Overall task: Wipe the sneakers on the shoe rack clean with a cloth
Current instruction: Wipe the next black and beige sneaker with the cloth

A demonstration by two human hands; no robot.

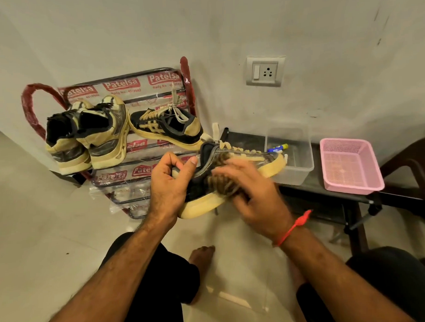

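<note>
Cream-soled dark sneaker (231, 179) held off the rack, being rubbed with a brownish cloth (223, 182).

Left hand (170, 186) curls round the heel end, thumb hooked over the collar, holding the shoe in the air above the floor, just in front of the shoe rack (143, 144); right hand (253, 195) presses the bunched cloth against the side, fingers bent over it, blurred. Risks as I judge them: the one-handed heel grip could let the toe swing or the shoe slip under hard rubbing, and the loose laces could catch in the cloth. The shoe looks worn, its thick sole yellowed, upper dark with tan laces. Its mate (167, 125) and another pair (85, 138) sit on the rack's top tier.
</note>
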